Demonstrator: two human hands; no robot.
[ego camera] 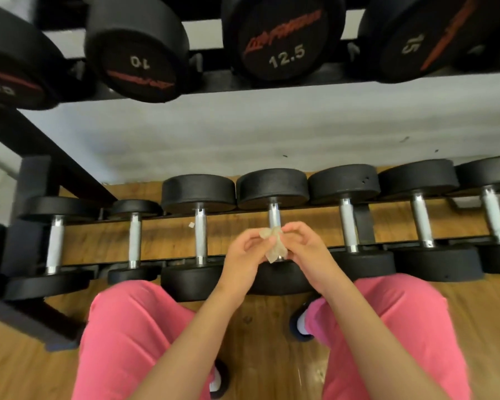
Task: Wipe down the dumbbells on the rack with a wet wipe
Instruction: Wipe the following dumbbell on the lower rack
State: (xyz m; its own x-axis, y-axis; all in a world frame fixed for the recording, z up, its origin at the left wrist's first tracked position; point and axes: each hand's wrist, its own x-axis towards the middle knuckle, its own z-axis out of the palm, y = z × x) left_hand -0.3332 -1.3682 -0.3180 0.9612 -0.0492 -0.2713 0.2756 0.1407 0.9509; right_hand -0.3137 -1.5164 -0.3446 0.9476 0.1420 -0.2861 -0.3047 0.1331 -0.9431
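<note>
Wet wipe: I see the wet wipe [273, 246] as a small, crumpled, beige scrap held up between both hands, in front of the lower half of one dumbbell's chrome handle.
Left hand: my feed shows the left hand [244, 255] with its fingers [243, 236] curled inward, pinching the wipe's left side.
Right hand: the right hand [306, 252] mirrors it, fingers [295, 227] bent and pinching the wipe's upper right edge; the two hands almost touch.
Dumbbell behind the wipe: the fourth dumbbell [274, 187] from the left, its near head mostly hidden behind the wrists. I cannot tell whether the wipe touches the handle.
Lower row of dumbbells [200, 235]: seven in my view, side by side on the rack's bottom rails, black round heads, handles running away from me.
Upper dumbbells [283, 44]: black heads facing me on the top tier, marked 10, 12.5 and 15, with red lettering.
Rack [41, 183]: black metal frame, its slanted post at the left.
Paper scrap [191, 225]: a tiny pale square just left of the third handle.
Person: crouched close, knees in pink trousers [133, 327] either side of the forearms, dark shoes [300, 324] under them.
Floor [272, 327]: brown wood boards, meeting a pale wall [214, 134] behind the rack.
</note>
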